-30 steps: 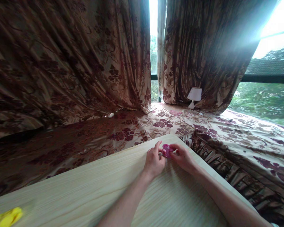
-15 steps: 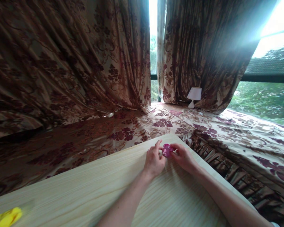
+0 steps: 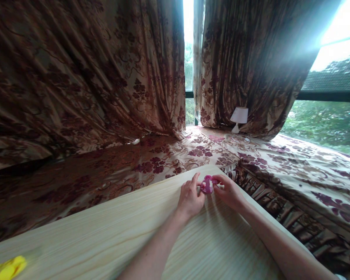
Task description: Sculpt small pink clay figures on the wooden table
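Between my two hands, just above the wooden table point(image 3: 140, 221), is a small magenta-and-pink object point(image 3: 207, 184). It has rounded lobes and lighter patches or gaps; its exact kind is too small to make out. My left hand point(image 3: 191, 197) pinches its left side between the thumb and a finger, while the index finger points up. On the other side, the thumb and fingertips of my right hand point(image 3: 226, 192) are closed on its right edge. Fingers partly cover both edges of the object.
A bright yellow item point(image 3: 8, 268), seemingly in clear film, lies at the table's lower left corner. Beyond the table edge stretches a floral-covered ledge point(image 3: 200, 151) bearing a small white lamp point(image 3: 239, 116) and its cord. Patterned curtains point(image 3: 151, 70) hang behind.
The magenta-and-pink object has turned or been pulled, showing lobes and light gaps where a fuller rounded face showed before. My right hand has shifted slightly up and right; my left hardly moved.
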`<state>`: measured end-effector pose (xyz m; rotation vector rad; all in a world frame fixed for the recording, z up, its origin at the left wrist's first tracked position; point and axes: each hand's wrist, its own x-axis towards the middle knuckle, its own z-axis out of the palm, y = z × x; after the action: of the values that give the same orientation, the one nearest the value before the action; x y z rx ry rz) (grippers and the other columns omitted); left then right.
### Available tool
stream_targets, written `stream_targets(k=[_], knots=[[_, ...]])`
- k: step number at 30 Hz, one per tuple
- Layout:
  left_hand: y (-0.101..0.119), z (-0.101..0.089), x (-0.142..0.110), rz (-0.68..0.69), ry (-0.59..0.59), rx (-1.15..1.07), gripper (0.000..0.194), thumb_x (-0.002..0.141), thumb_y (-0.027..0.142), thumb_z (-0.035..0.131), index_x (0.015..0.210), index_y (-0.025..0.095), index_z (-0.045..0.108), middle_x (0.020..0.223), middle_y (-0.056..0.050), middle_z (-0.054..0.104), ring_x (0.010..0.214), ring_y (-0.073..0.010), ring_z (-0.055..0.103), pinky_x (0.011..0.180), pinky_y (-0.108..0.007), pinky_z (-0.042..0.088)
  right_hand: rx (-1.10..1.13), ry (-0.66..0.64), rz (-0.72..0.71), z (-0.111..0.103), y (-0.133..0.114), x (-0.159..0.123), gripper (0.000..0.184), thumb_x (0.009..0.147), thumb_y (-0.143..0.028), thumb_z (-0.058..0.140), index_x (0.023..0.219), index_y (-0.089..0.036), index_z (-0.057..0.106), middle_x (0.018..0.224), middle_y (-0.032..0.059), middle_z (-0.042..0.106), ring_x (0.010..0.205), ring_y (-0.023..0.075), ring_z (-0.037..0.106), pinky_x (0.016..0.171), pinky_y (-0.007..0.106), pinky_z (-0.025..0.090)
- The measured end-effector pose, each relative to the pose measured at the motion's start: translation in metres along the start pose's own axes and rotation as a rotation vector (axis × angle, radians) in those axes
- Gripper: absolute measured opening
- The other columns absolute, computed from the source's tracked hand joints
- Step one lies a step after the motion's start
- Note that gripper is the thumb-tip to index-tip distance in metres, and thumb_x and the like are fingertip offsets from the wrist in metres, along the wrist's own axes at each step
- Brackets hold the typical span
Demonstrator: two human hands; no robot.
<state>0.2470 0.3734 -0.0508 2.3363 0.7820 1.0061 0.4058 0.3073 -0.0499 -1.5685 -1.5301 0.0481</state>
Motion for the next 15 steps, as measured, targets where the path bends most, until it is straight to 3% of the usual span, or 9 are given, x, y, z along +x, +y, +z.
stream_targets(k=[9,15], knots=[[0.002,-0.002,0.001,0.020,-0.011,0.064,0.067,0.070,0.009,0.049,0.132,0.022,0.028,0.097,-0.003,0.063,0.095,-0.0188,0.053,0.091,-0.038,0.039,-0.007,-0.034,0.016,0.002,0.003,-0.002,0.026,0.073,-0.011,0.050,0.095,-0.021,0.060,0.083,0.0015,0.060,0.074,0.0142,0.053,0.065,0.024,0.042],[0.011,-0.010,-0.006,0.054,-0.069,0.220,0.068,0.067,0.006,0.048,0.131,0.021,0.032,0.103,-0.005,0.062,0.103,-0.0218,0.050,0.101,-0.044,0.026,0.027,-0.024,0.013,0.003,-0.001,-0.001,0.024,0.073,-0.012,0.050,0.094,-0.020,0.060,0.086,0.0019,0.060,0.078,0.0150,0.054,0.069,0.025,0.043]])
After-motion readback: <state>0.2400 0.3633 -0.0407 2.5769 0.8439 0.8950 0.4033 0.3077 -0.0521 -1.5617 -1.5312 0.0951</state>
